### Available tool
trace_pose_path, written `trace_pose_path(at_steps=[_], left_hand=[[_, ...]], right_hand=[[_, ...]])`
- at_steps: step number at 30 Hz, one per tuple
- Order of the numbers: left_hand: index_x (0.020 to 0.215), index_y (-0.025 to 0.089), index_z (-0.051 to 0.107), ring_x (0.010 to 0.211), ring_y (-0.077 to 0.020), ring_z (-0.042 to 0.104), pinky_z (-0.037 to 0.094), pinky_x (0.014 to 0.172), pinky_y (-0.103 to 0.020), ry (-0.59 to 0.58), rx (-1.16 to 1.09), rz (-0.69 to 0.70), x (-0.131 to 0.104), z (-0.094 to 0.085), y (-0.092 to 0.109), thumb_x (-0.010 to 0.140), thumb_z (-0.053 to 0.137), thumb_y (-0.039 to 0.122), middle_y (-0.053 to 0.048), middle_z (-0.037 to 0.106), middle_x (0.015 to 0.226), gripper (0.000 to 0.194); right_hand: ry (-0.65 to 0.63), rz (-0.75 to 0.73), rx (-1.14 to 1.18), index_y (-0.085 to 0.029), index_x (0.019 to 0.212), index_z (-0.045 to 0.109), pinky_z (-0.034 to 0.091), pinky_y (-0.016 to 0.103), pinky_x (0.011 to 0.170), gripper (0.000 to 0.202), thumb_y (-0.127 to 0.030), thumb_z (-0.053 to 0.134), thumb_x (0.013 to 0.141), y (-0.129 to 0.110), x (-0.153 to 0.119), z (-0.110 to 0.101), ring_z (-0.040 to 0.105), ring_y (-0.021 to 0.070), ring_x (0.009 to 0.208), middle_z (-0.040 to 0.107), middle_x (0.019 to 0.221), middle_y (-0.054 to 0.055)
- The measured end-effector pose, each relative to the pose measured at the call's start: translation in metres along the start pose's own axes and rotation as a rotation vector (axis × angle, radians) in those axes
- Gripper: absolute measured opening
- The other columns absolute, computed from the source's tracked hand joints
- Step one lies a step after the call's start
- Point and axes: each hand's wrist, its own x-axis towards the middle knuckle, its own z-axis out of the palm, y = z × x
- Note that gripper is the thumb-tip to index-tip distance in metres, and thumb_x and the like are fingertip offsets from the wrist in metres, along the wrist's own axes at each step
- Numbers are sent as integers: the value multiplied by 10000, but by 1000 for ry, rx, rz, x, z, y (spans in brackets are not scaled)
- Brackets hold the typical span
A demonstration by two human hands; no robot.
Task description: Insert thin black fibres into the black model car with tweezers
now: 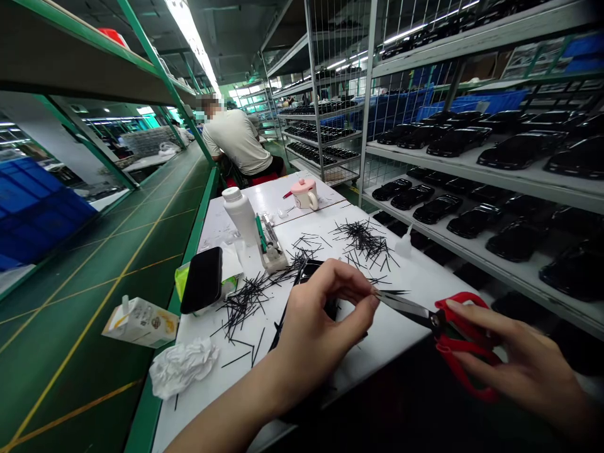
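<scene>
My left hand (325, 308) pinches a thin black strip (394, 291) between thumb and index finger. Red-handled scissors (465, 343) are in my right hand (523, 358), their blades pointing left, with the tips at my left fingertips beside the strip. Beneath my left hand lies a glossy black model car part (309, 269), mostly hidden by the hand. Loose black strips form one pile (245, 302) to the left on the white table (377, 358) and another pile (365, 239) farther back.
A black phone (202, 280), crumpled tissue (184, 368) and drink carton (141, 322) lie at the left. Behind are a white bottle (240, 214), tool tray (271, 248) and pink-lidded mug (304, 194). Racks of black model cars (519, 151) stand right; a person (238, 141) sits ahead.
</scene>
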Motion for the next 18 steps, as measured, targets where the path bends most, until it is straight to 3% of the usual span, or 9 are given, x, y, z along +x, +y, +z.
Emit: trace_pose_path(at_steps=[12,18], left_hand=[[761,220,447,753,-100,651,519,609,-190,1,-15,-59,-1,1,-1,841,659,152,8,698,840,236],[734,218,405,772,-97,665,529,697,-200,13,-27,-70,1,1,2,830,657,125,-2,720,827,285]], right_hand=[[-11,-32,7,-407,1385,471,608,310,642,606,-322,693,828,6,4,-1,745,228,775,756,1038,-10],[12,40,61,-413,1303,559,598,289,620,513,-314,690,817,2,-1,1,741,209,737,762,1010,-27]])
